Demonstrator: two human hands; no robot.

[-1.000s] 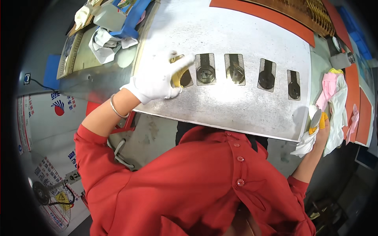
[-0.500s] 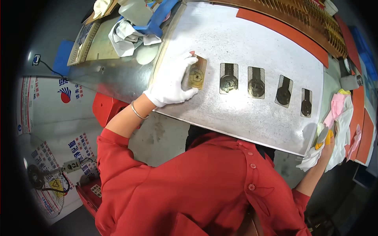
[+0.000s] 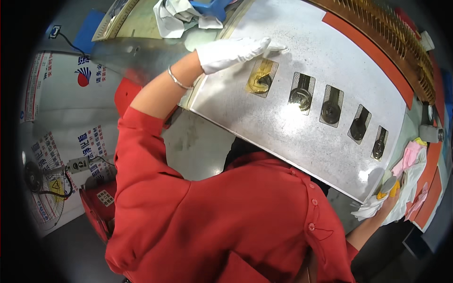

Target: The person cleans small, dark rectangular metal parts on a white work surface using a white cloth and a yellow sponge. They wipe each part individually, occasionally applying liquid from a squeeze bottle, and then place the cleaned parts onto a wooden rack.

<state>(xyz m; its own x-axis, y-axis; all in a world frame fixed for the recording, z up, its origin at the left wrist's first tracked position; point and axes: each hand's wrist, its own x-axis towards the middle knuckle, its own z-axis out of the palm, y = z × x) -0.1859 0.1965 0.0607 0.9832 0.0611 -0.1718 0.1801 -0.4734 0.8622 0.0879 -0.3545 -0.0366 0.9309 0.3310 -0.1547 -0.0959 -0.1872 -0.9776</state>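
My left hand [image 3: 236, 53], in a white glove, is held flat over the white board [image 3: 226, 106], fingers stretched out together. Just below its fingers lies a small rectangular piece [image 3: 259, 81] with a meshed ground and a gold disc-and-strap shape. To its right, several like pieces lie in a row, their shapes dark, among them a shiny one [image 3: 301, 96] and a narrow one [image 3: 379, 144]. At the board's right corner my bare right hand [image 3: 389, 202] is closed around a bunched white cloth [image 3: 369, 208]. Beside its fingers show something yellow-orange and a grey oval thing [image 3: 388, 185]; some fingers are hidden.
A rack with many gold prongs [image 3: 377, 37] runs along the far edge, behind an orange-red strip [image 3: 368, 56]. Crumpled white cloth [image 3: 171, 19] and a blue holder [image 3: 211, 8] stand at back left. Pink and white cloths [image 3: 406, 158] lie at right.
My left hand has come off the gold piece, moving farther away, and its curled fingers are now straight. The view has shifted, so the board sits farther right. My right hand keeps its hold.
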